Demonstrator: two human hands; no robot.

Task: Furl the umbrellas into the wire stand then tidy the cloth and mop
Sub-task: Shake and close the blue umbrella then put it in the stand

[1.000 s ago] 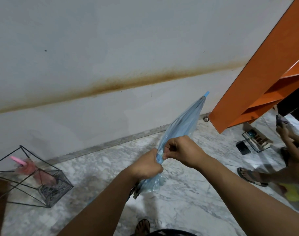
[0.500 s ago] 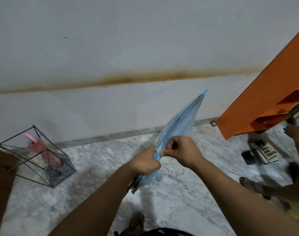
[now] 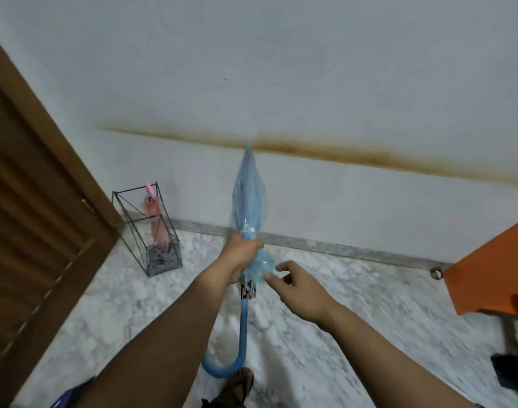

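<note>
A pale wall fills the upper view, crossed by a long rusty-brown stain. A grey skirting strip runs along its foot, above a white-grey marble floor. A brown slatted wooden door stands at left. An orange panel juts in at right, a small metal ring beside it.

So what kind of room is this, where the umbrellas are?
Probably an entryway or hallway in a home. A wire stand with a pink umbrella in it sits on a marble floor beside a brown wooden door, by a plain stained wall.
</note>
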